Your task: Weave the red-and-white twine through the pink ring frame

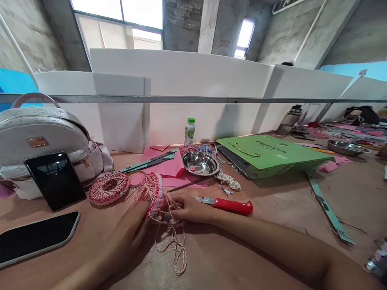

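Left hand clenching a pink woven ring
Right hand seems to pinch striped cord; red-handled knife at 3 o'clock

On a work table, a backpack sits at the far left, with a phone leaning against it and a second phone lying nearer. To their right lies a woven cord ring. Farther back, a steel bowl rests on sheets of paper, with a plastic bottle behind. A paper bag lies right of the bowl, and a utility knife lies nearer.
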`<state>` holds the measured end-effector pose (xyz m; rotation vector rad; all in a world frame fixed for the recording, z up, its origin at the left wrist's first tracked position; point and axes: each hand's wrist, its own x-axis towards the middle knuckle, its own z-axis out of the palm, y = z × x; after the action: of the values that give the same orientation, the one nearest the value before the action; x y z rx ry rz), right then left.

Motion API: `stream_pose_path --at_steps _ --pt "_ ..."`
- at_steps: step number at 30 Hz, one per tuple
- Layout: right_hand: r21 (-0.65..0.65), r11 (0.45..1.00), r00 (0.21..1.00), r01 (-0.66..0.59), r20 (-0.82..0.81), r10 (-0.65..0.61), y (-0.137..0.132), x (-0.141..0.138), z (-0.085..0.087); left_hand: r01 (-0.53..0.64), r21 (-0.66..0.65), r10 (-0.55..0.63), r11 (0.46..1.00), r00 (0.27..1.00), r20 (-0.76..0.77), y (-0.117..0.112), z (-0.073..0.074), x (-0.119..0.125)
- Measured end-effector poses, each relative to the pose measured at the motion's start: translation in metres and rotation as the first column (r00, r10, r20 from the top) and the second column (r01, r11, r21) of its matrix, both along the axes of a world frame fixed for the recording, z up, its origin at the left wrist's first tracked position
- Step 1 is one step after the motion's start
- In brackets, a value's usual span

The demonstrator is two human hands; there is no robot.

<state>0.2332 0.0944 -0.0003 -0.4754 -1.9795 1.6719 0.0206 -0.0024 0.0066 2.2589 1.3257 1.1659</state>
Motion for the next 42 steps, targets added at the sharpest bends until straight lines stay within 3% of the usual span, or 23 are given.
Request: stream_pose_path --at_steps 2,4,7,9,12,14,15,18,22,24,27,31,36,39,42 --pt "0.042 0.998 0.997 -0.05 0.056 0.048 -0.003 -0.001 0.002 0.008 0.002 -0.008 1.0 1.0 -0.006 0.003 -0.005 -0.004" --pt "0.013 1.0 0.999 -0.015 0.052 0.014 -0.002 -0.001 -0.001 0.02 0.011 -0.019 1.0 1.0 -0.01 0.005 -0.008 -0.006" --pt "-0.19 0.971 0.987 0.144 -0.045 -0.155 0.006 0.0 -0.008 0.024 0.02 -0.024 1.0 1.0 -0.013 0.005 -0.007 -0.007" --pt "-0.425 0.88 0.947 0.21 -0.137 -0.292 0.013 0.003 -0.008 0.003 0.02 -0.003 1.0 1.0 -0.012 0.003 -0.005 -0.006" --pt "-0.714 0.689 0.899 0.129 -0.208 -0.385 0.022 0.011 -0.003 -0.025 0.028 0.025 0.999 1.0 -0.001 0.001 -0.003 -0.005" --pt "-0.788 0.613 0.902 0.059 -0.22 -0.371 0.027 0.015 0.0 -0.026 0.037 0.026 0.999 1.0 0.005 0.001 -0.003 -0.005" --pt "-0.791 0.609 0.906 0.053 -0.219 -0.363 0.028 0.016 0.0 -0.028 0.039 0.028 0.999 1.0 0.01 0.001 -0.003 -0.005" --pt "-0.734 0.669 0.908 0.116 -0.195 -0.37 0.028 0.012 -0.005 -0.026 0.047 0.025 0.999 1.0 0.016 0.002 -0.004 -0.006" --pt "-0.465 0.851 0.936 0.242 -0.119 -0.331 0.019 0.004 -0.009 -0.017 0.048 0.017 0.999 1.0 -0.006 0.002 -0.007 -0.008" --pt "-0.294 0.925 0.961 0.239 -0.067 -0.27 0.013 0.002 -0.006 -0.008 0.026 0.009 1.0 1.0 -0.023 0.002 -0.009 -0.009" --pt "-0.118 0.978 0.985 0.173 0.022 -0.172 0.006 0.002 0.0 0.022 -0.011 -0.022 1.0 0.999 -0.042 0.003 -0.013 -0.01" --pt "-0.031 0.999 0.991 0.035 0.13 -0.03 0.003 0.004 0.007 0.046 -0.018 -0.046 0.999 0.997 -0.057 0.005 -0.015 -0.011" --pt "0.022 1.0 0.98 -0.016 0.199 0.012 0.0 0.004 0.014 0.031 0.021 -0.03 0.999 0.997 -0.071 0.006 -0.015 -0.011" --pt "-0.071 0.997 0.996 0.038 0.086 -0.032 0.0 0.0 0.007 0.026 0.026 -0.025 0.999 0.998 -0.058 0.004 -0.013 -0.01" --pt "-0.334 0.928 0.964 0.167 -0.144 -0.225 0.009 0.0 -0.004 0.024 0.009 -0.024 1.0 0.999 -0.023 -0.001 -0.006 -0.004"
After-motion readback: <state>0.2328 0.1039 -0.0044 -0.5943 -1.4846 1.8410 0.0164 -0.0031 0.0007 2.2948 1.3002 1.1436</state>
